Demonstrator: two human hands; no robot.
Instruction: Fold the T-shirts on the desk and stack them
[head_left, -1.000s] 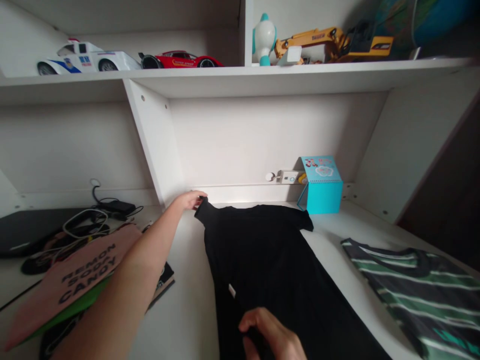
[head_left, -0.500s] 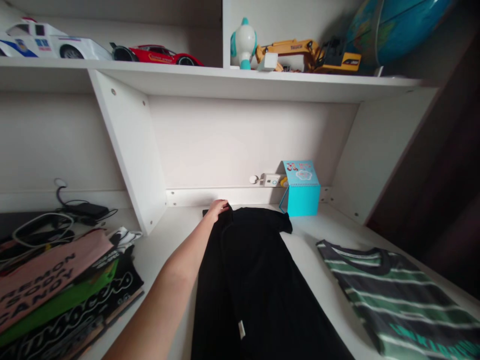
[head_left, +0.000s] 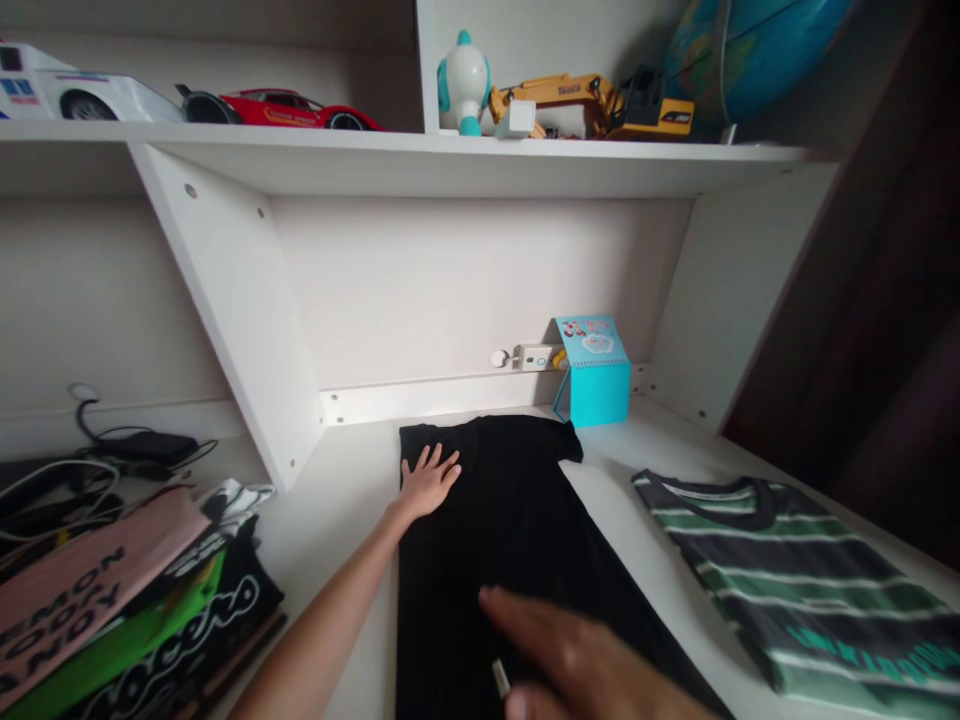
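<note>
A black T-shirt (head_left: pixel 487 530) lies on the white desk, partly folded over, its short sleeve pointing right at the far end. My left hand (head_left: pixel 429 484) rests flat on the shirt's upper left part with its fingers spread. Low in the view, my right hand (head_left: pixel 570 645) is over the lower part of the shirt, its fingers stretched out and slightly blurred. Whether it touches the cloth I cannot tell. A small white label (head_left: pixel 500 678) shows on the shirt just left of that hand.
A folded striped T-shirt (head_left: pixel 795 570) lies to the right, a pile of folded clothes (head_left: pixel 112 610) to the left. Behind stand a blue desk calendar (head_left: pixel 600 392) and a power strip (head_left: pixel 537 357). Overhead, a shelf (head_left: pixel 487 150) carries toy vehicles and a globe (head_left: pixel 750 60).
My left hand has let go of the shirt's left edge near the collar and moved down to lie flat on it. My right hand has come into view from below.
</note>
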